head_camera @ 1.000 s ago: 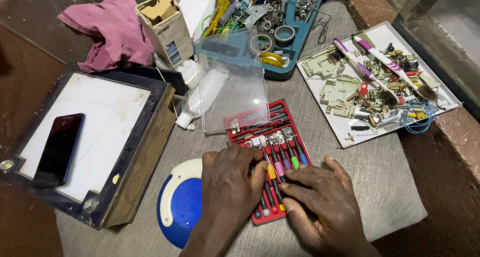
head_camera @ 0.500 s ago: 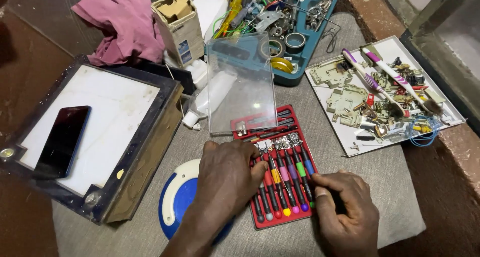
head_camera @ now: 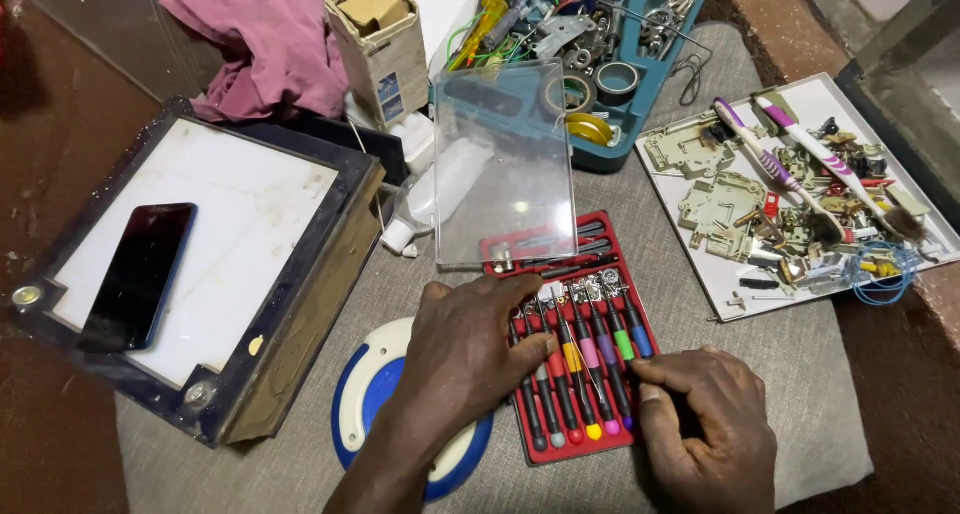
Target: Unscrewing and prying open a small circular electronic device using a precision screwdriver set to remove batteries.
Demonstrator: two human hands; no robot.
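Red screwdriver case (head_camera: 570, 264) sits open on the grey mat (head_camera: 800, 374), its clear lid (head_camera: 505, 164) propped upright at the far edge. My left hand (head_camera: 465, 359) lies flat over the case's left side, fingers spread across the drivers, steadying it. My right hand (head_camera: 705, 424) pinches at the tail ends of the precision screwdrivers (head_camera: 590, 359) near the colour-capped row; which one, I cannot tell. These are light, thin, stiff and smooth-shafted, so likely slippery; best gripped by the coloured cap.
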